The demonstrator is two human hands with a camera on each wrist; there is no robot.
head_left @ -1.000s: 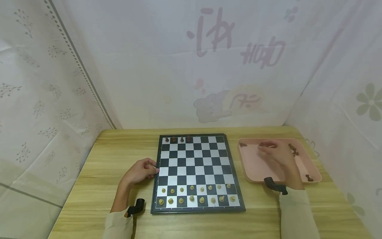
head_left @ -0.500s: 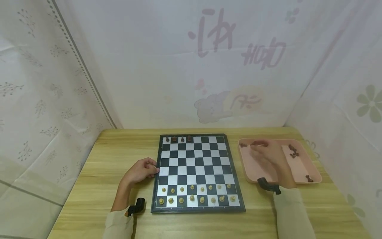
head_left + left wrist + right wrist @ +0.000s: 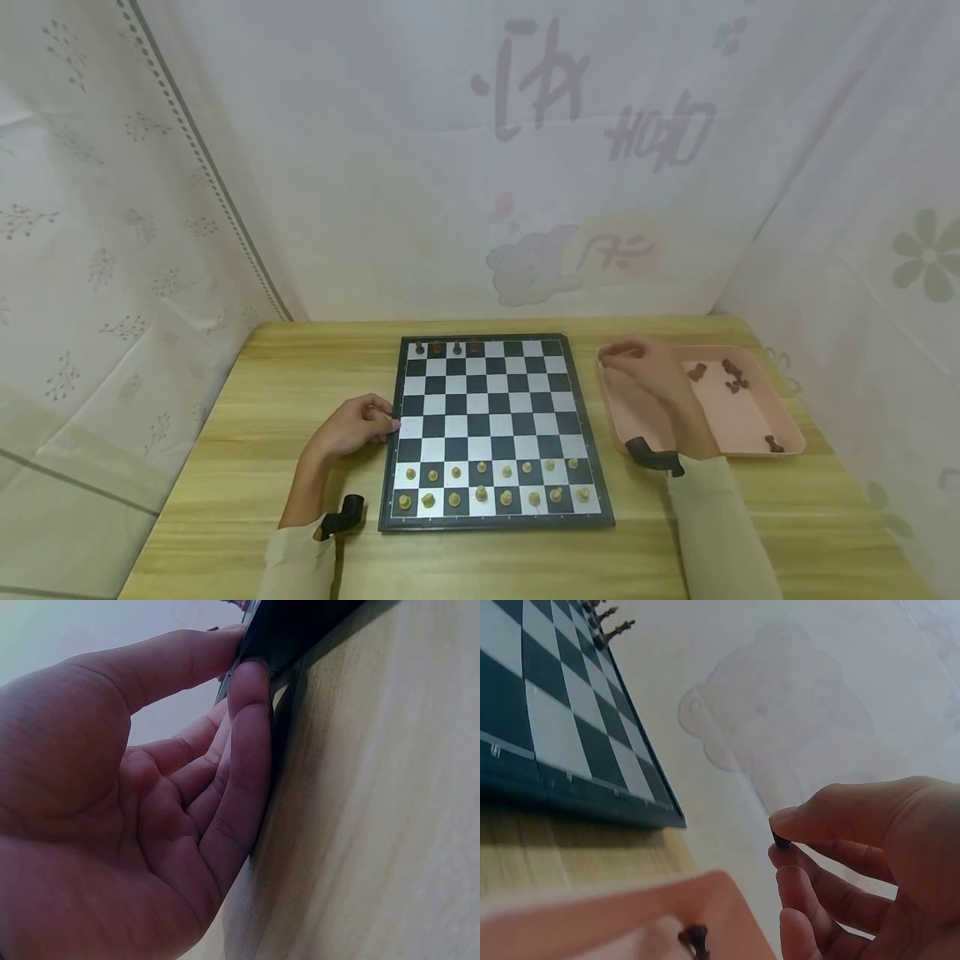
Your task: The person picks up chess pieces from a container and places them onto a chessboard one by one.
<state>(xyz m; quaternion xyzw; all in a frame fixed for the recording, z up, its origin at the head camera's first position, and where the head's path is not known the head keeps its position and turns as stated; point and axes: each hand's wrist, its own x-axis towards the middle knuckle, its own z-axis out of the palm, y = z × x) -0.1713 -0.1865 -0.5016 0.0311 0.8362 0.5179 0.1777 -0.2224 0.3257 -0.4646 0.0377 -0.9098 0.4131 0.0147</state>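
My left hand (image 3: 358, 427) pinches the left rim of a black-and-white chessboard (image 3: 456, 406), the thumb over the edge and the fingers curled at its side in the left wrist view. Above the pink tray (image 3: 738, 443), near its left end, is my right hand (image 3: 651, 371). It pinches a small dark chess piece (image 3: 781, 838) between thumb and fingertip; most of the piece is hidden. Another dark chess piece (image 3: 695, 939) lies in the tray below that hand. Two rows of pale chess pieces (image 3: 481, 493) stand on the near side of the board.
Several dark chess pieces (image 3: 457, 348) stand at the far left of the board. More brown chess pieces (image 3: 733, 372) lie loose in the right half of the tray. The wooden table (image 3: 315, 367) ends at a patterned cloth (image 3: 420, 208) behind.
My right hand has moved left across the tray toward the board, uncovering brown pieces behind it. My left hand has stayed at the board's edge.
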